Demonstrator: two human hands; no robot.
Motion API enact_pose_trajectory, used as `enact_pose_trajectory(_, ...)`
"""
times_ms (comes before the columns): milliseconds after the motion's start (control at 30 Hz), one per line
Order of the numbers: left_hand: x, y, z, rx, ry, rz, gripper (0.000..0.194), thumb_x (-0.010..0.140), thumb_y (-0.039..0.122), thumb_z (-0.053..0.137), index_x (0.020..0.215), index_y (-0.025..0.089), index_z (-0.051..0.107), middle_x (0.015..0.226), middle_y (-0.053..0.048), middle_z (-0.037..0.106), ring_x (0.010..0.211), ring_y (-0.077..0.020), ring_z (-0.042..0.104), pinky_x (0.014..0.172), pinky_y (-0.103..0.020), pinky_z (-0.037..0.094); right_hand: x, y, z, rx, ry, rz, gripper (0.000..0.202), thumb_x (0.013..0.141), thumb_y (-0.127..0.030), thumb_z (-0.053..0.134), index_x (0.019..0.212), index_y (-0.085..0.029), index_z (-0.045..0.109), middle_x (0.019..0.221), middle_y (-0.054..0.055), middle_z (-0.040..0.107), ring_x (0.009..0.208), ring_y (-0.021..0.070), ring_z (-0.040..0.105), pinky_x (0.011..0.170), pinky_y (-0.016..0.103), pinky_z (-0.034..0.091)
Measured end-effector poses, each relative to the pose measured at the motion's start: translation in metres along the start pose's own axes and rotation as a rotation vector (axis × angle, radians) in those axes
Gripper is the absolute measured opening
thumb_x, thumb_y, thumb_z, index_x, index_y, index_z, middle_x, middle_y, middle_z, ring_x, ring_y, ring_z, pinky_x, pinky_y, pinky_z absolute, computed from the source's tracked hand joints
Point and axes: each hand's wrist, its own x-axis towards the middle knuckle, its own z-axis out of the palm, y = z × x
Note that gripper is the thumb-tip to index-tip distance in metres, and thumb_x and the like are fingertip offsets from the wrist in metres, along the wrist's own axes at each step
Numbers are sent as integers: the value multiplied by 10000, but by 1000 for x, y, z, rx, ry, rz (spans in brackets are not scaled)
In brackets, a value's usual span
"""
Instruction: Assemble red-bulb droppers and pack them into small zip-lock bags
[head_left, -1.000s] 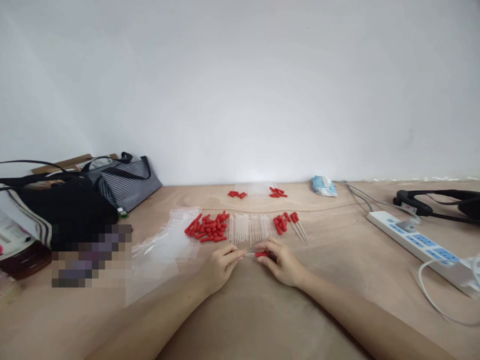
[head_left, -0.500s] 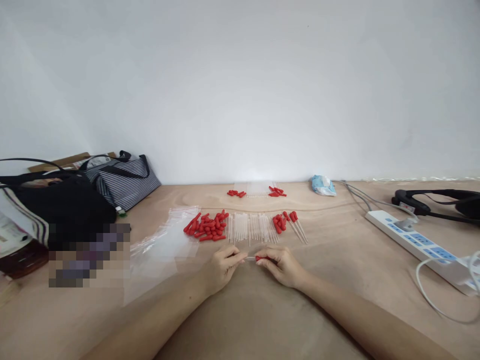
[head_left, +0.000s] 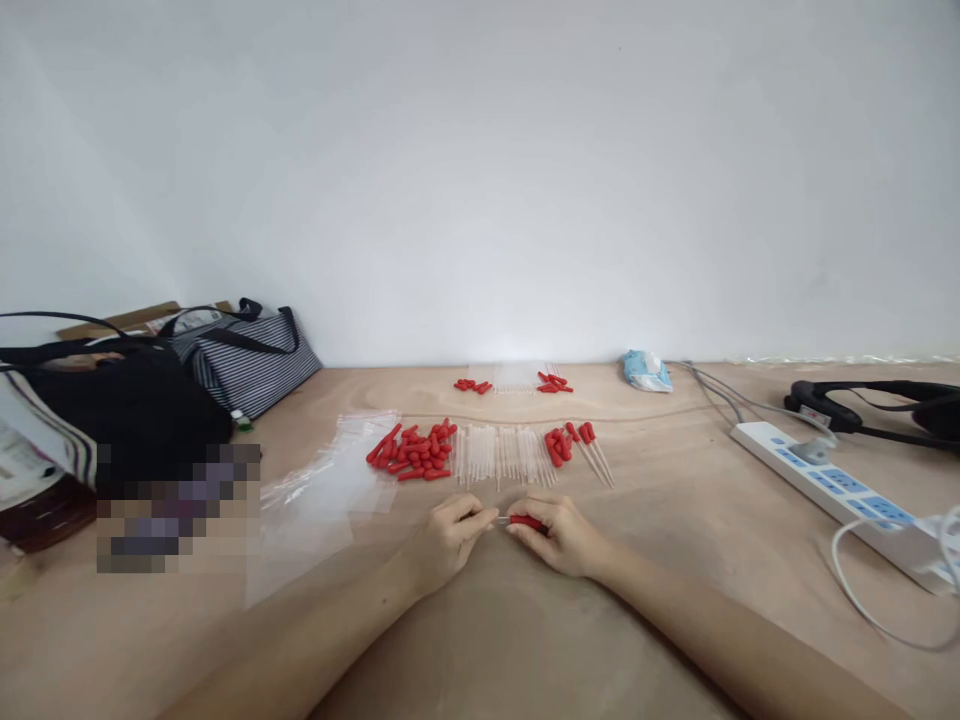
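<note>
Low over the front of the table, my left hand [head_left: 453, 532] pinches a thin glass dropper tube [head_left: 503, 520], most of it hidden by my fingers. Opposite it, my right hand [head_left: 561, 537] is closed around a red rubber bulb [head_left: 527, 522] whose open end faces the tube. The two parts meet or nearly meet; whether the tube is inside the bulb I cannot tell. Just beyond my hands lies a row of glass tubes [head_left: 499, 455], with a pile of red bulbs [head_left: 420, 453] on its left and a smaller pile [head_left: 558, 447] on its right. Several tubes wearing bulbs [head_left: 595, 455] lie beside that.
Clear zip bags [head_left: 322, 510] lie left of the bulbs. Further back are more bulbs [head_left: 553, 382] and tubes by the wall, plus a blue mask [head_left: 646, 370]. A power strip [head_left: 832, 490] with cables and a black headset [head_left: 832, 405] occupy the right; bags [head_left: 255, 365] stand left.
More of the red bulb shows between my right fingers, and less of the glass tube shows between my hands. My left fingers have shifted slightly right.
</note>
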Motion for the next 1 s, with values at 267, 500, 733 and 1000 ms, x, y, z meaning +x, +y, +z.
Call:
enact_pose_trajectory(267, 0, 0, 3, -32, 32, 11, 239, 871, 156, 364, 942, 147, 592, 678, -30, 533, 601, -117, 507, 559, -209, 429, 3, -1, 1, 19, -23, 2, 182, 834, -259, 439, 828, -168, 596, 747, 54, 583, 712, 143, 525, 651, 246, 414)
enact_pose_trajectory(500, 4, 7, -2, -242, 90, -317, 159, 848, 213, 429, 981, 176, 509, 735, -9, 570, 617, -111, 551, 560, -206, 448, 2, 9, 5, 537, 158, 383, 354, 682, -399, 641, 954, -187, 559, 681, -10, 589, 573, 102, 513, 560, 233, 416)
enact_pose_trajectory(733, 12, 24, 1, -391, 74, -533, 101, 820, 251, 466, 752, 180, 442, 588, 47, 484, 523, -96, 489, 492, -193, 403, 13, -4, 19, 807, 309, 463, 315, 646, -466, 650, 750, -178, 575, 678, 1, 581, 620, 114, 508, 603, 243, 413)
enact_pose_trajectory(1000, 12, 14, -5, -185, 107, -416, 34, 754, 184, 553, 788, 185, 554, 872, -32, 574, 869, -186, 517, 794, -355, 421, 22, 50, -58, 75, 455, 614, 305, 769, -407, 441, 845, -154, 595, 658, 32, 596, 574, 145, 514, 533, 241, 353)
